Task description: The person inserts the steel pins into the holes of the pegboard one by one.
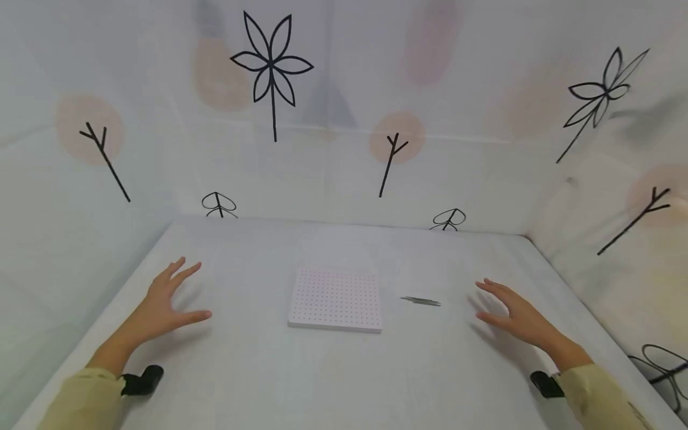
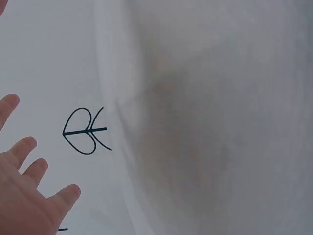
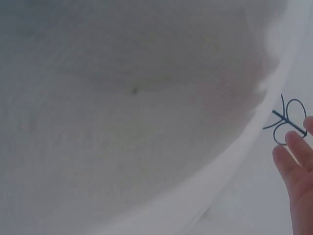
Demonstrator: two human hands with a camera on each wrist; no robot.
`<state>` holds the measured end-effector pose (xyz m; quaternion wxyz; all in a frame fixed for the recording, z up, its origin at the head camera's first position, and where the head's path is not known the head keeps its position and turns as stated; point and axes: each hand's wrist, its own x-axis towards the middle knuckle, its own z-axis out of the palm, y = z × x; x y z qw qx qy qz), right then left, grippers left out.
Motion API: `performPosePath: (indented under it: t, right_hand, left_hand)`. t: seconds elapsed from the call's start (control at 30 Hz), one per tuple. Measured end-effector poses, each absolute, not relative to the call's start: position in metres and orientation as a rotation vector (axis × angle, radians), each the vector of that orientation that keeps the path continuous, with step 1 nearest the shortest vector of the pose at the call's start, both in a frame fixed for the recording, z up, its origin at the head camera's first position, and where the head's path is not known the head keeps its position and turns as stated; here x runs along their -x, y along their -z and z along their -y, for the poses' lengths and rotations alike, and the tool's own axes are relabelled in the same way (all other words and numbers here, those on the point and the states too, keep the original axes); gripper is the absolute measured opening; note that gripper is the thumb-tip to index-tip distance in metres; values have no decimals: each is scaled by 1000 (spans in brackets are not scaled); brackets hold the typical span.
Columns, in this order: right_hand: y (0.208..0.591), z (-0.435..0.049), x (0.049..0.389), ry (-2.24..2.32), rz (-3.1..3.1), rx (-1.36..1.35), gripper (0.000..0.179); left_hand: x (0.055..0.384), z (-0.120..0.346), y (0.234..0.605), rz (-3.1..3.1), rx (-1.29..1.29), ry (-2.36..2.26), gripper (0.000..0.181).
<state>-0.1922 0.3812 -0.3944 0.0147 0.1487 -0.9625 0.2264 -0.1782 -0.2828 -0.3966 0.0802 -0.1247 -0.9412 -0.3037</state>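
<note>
In the head view a square white board [image 1: 335, 298] dotted with rows of small holes lies flat near the middle of the table. Just right of it is a small bunch of thin, grey metal-looking sticks [image 1: 421, 301]. My left hand [image 1: 161, 301] hovers over the table's left side, fingers spread and thumb pointing toward the board, holding nothing. On the other side my right hand [image 1: 516, 313] is held with thumb and fingers apart, nearest to the sticks and apart from them. Both wrist views show spread fingers [image 2: 63, 198] against the white cloth.
A white cloth covers the table [image 1: 333, 382]. Behind and at both sides hangs a pale curtain [image 1: 333, 173] printed with black leaf and twig drawings. Black straps with small cameras [image 1: 142, 381] sit at both wrists, beside yellowish sleeves [image 1: 83, 400].
</note>
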Motion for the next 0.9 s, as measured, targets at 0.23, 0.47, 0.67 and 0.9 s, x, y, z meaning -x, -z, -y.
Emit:
performPosePath:
  t: [0.23, 0.47, 0.67, 0.9]
  right_hand:
    - [397, -376, 195, -696, 2998, -478, 64]
    - [401, -373, 198, -712, 2922, -547, 55]
    - [402, -367, 199, -701, 2889, -569, 47]
    - [397, -359, 203, -692, 2906, -572, 44]
  left_hand:
    - [181, 273, 395, 2792, 417, 956, 92]
    - [184, 262, 401, 2780, 432, 1002, 83]
    - [186, 253, 400, 2767, 475, 1015, 73]
    - [185, 245, 400, 2746, 519, 1040, 68]
